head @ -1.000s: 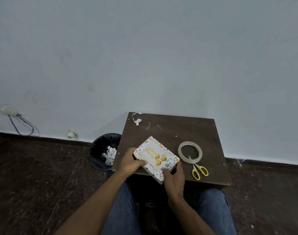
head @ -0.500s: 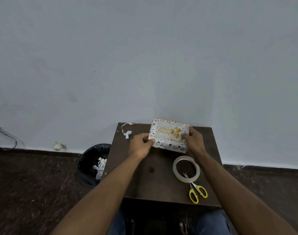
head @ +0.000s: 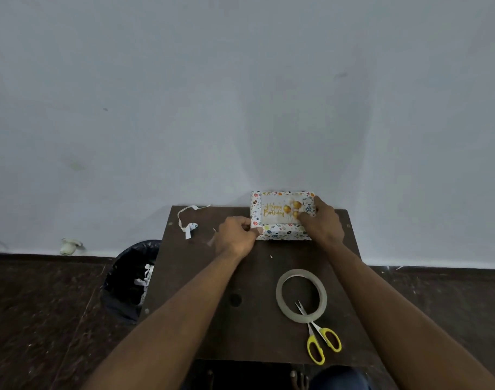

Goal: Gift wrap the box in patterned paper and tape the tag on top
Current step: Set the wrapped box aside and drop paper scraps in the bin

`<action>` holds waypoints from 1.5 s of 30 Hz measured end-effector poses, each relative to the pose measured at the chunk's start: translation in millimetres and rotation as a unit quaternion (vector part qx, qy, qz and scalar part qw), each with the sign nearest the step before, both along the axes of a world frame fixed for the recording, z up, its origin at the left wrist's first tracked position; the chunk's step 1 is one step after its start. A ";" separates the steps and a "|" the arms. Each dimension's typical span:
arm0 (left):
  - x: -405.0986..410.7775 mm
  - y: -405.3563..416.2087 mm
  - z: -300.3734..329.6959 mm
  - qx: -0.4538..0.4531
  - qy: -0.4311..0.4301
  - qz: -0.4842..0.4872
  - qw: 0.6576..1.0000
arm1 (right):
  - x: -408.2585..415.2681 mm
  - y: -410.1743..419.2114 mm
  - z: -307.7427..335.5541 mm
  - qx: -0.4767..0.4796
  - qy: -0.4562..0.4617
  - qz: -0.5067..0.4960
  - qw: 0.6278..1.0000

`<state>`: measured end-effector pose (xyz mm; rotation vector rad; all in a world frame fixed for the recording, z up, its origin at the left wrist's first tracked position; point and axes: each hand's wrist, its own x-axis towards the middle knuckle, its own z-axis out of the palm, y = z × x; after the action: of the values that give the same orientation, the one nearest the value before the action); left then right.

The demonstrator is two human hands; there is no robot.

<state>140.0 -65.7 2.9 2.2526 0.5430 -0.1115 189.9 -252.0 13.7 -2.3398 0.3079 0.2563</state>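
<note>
Both hands, left hand (head: 236, 236) and right hand (head: 322, 223), grip the wrapped box (head: 280, 220) by its ends at the counter's (head: 212, 277) far edge, apparently displaying the tag (head: 280, 211), the tape (head: 301, 295) lying nearer.

"Happy Birthday" on tag (head: 280, 210)

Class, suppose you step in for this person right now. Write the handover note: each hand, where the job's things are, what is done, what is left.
Left hand: grips the left end of the wrapped box.
Right hand: grips the box's right end, fingers on top.
The box is at the far edge of the table, against the wall.
The tape roll lies on the table nearer the person, the scissors partly under it.
Done: box wrapped in patterned paper; Happy Birthday tag sits on top.
Left: the tag's tape cannot be made out, so check it, then let go.
</note>
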 end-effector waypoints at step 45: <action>-234.2 -40.6 -42.3 0.241 -0.181 -0.252 0.920 | -229.3 -17.2 -11.1 -0.240 0.055 0.196 0.949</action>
<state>-94.2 -106.2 -39.4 2.7601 -0.2496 0.2021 -39.3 -269.1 2.6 -2.8678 -0.0600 0.5577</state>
